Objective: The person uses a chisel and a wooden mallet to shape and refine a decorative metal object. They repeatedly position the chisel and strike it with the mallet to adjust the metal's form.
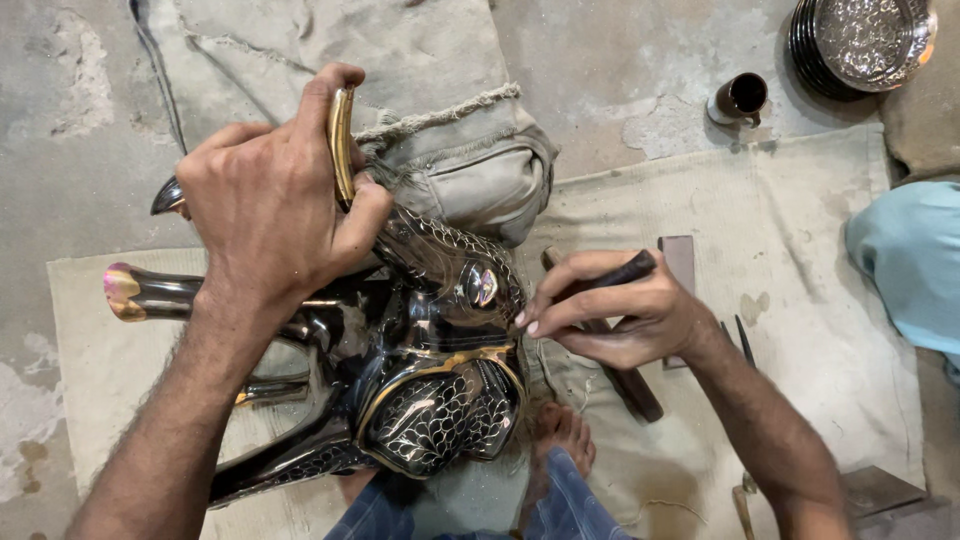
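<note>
Black metal figure [430,370] under left hand [265,200], beside right hand [625,310].

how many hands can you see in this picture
2. The left hand grips a gold horn on the black metal animal figure; the right hand holds a dark engraving tool beside it.

stacked plates [866,42]: cut by top edge | blue cloth [908,265]: cut right | tool tip: hidden inside right hand [625,312]

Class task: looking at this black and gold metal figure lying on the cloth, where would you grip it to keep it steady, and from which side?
Probably the curved gold horn, from above: it juts upward, slim enough to wrap, as the left hand does.
</note>
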